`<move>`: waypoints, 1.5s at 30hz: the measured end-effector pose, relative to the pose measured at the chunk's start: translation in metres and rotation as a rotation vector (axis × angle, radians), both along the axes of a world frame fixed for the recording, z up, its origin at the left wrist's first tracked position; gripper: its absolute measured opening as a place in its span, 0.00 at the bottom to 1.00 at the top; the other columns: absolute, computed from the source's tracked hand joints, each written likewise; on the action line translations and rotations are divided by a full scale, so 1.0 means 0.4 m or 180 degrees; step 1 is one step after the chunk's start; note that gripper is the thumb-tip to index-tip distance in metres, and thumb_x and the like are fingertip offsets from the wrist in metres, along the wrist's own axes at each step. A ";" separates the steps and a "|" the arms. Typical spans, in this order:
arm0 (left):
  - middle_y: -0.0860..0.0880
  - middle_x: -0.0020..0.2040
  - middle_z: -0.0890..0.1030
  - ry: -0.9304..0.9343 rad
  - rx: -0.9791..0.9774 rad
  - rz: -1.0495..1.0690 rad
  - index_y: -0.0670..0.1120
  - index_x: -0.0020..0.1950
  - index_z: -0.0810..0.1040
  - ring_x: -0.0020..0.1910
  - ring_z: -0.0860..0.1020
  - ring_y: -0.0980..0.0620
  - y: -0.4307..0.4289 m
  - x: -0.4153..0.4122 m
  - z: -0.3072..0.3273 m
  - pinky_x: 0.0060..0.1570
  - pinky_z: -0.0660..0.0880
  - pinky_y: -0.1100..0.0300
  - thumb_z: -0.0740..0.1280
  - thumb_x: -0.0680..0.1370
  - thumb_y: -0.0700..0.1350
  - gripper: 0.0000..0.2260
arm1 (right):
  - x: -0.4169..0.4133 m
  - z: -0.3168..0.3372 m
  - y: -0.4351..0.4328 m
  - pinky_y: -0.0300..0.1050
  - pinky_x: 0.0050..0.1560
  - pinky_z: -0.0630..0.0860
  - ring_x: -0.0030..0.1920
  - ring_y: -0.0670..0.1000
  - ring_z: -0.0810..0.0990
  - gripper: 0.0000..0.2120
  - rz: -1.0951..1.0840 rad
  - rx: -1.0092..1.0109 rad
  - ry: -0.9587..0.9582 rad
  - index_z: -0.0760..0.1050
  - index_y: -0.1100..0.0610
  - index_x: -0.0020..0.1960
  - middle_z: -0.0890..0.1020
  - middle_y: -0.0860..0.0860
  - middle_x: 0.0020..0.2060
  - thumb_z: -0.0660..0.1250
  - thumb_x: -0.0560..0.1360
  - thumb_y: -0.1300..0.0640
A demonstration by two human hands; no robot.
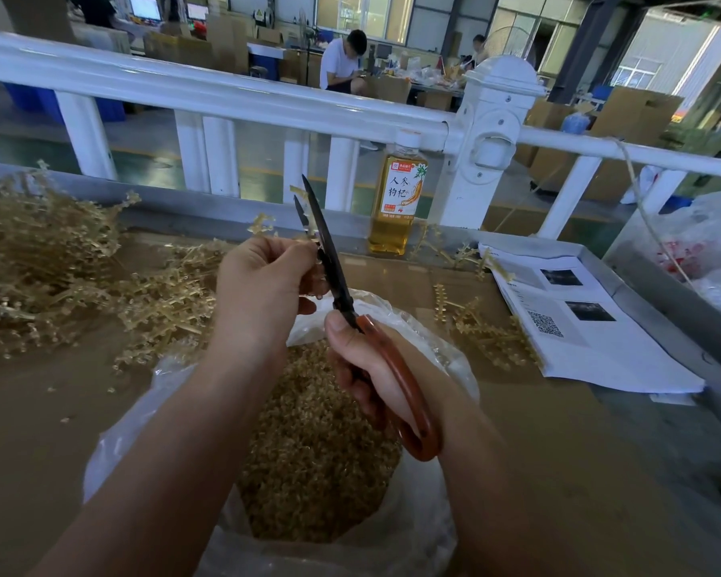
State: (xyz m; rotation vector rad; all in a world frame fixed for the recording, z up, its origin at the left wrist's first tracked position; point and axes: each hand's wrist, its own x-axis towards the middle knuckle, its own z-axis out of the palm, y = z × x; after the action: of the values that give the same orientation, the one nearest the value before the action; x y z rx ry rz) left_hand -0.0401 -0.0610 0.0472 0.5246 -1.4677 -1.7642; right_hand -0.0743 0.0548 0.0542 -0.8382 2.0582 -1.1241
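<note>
1. Nearest me, the clear bag [417,530] sits open, full of small tan bits.
2. Above it, my right hand [371,368] grips the scissors [344,299], blades parted.
3. My left hand [263,285] pinches a tan plastic strip [299,192] between the blades.
4. Far left lies the strip pile [38,260]; a bottle [398,202] stands beyond.
</note>
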 end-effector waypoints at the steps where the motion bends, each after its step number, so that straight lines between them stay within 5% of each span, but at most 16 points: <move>1: 0.54 0.24 0.78 -0.0013 -0.0046 0.0021 0.45 0.35 0.72 0.24 0.75 0.59 0.001 -0.001 -0.001 0.23 0.69 0.68 0.65 0.76 0.38 0.10 | -0.001 0.000 -0.002 0.38 0.34 0.63 0.29 0.46 0.68 0.18 0.0009 0.0025 0.0013 0.65 0.51 0.37 0.71 0.50 0.31 0.51 0.79 0.41; 22: 0.52 0.25 0.77 0.0025 0.0688 -0.0634 0.42 0.37 0.74 0.24 0.76 0.57 -0.006 0.000 0.004 0.24 0.72 0.67 0.63 0.76 0.35 0.08 | -0.004 -0.011 0.001 0.40 0.33 0.65 0.28 0.47 0.67 0.19 -0.0069 -0.0227 -0.0146 0.68 0.54 0.41 0.71 0.50 0.31 0.52 0.77 0.40; 29: 0.49 0.36 0.77 -0.0110 0.1217 -0.0901 0.45 0.41 0.75 0.38 0.74 0.53 -0.012 -0.005 0.001 0.52 0.68 0.53 0.64 0.75 0.38 0.04 | -0.009 -0.012 -0.001 0.41 0.32 0.65 0.28 0.48 0.67 0.21 -0.0075 -0.0142 -0.0144 0.67 0.54 0.39 0.70 0.50 0.30 0.51 0.76 0.38; 36: 0.51 0.35 0.76 -0.0035 0.1352 -0.0779 0.44 0.41 0.76 0.36 0.74 0.54 0.002 -0.012 0.001 0.48 0.69 0.55 0.63 0.76 0.37 0.05 | -0.021 -0.040 0.008 0.37 0.36 0.62 0.31 0.41 0.67 0.15 -0.0171 -0.0391 -0.0223 0.67 0.45 0.37 0.70 0.42 0.31 0.56 0.73 0.35; 42: 0.53 0.29 0.79 -0.0038 0.1248 -0.0705 0.44 0.41 0.78 0.31 0.76 0.56 0.007 -0.008 0.001 0.44 0.70 0.56 0.63 0.76 0.38 0.07 | -0.009 -0.035 0.011 0.30 0.18 0.59 0.17 0.40 0.62 0.23 -0.0024 -0.0669 -0.0876 0.66 0.50 0.35 0.66 0.42 0.19 0.58 0.56 0.31; 45: 0.54 0.25 0.77 -0.0178 0.0855 -0.0410 0.44 0.37 0.77 0.26 0.75 0.57 0.006 -0.002 -0.001 0.36 0.71 0.58 0.65 0.75 0.39 0.07 | -0.010 -0.034 0.007 0.31 0.18 0.58 0.17 0.40 0.61 0.20 -0.0068 -0.0601 -0.0855 0.65 0.51 0.36 0.65 0.44 0.24 0.56 0.67 0.34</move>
State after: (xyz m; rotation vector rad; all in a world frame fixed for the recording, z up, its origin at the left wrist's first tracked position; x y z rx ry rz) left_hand -0.0411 -0.0586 0.0469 0.6320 -1.3343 -2.0796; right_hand -0.0782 0.0577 0.0405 -0.7110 1.7645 -1.3790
